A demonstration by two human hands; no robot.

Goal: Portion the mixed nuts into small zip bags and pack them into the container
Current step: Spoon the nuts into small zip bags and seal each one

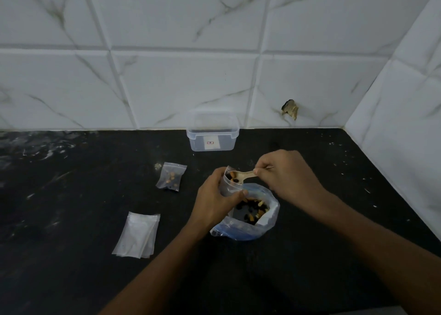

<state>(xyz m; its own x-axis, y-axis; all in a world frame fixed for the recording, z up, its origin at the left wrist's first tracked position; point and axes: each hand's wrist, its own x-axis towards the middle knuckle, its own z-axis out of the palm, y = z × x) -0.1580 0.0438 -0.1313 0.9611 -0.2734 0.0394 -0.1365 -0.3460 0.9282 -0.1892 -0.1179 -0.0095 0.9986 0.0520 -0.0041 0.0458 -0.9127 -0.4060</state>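
My left hand (213, 202) grips a small clear zip bag (231, 184) upright, its mouth open, just above the big bag. My right hand (287, 176) pinches the handle of a pale spoon (243, 174) whose bowl, loaded with nuts, sits at the small bag's mouth. Below them the large clear bag of mixed nuts (253, 210) stands open on the black counter. A filled small zip bag (171, 176) lies to the left. A stack of empty small zip bags (138, 234) lies at the lower left. The clear plastic container (212, 133) stands open by the wall.
The black counter (71, 183) ends at a white marble-tile wall at the back and on the right. A chipped hole in a tile (290, 109) shows right of the container.
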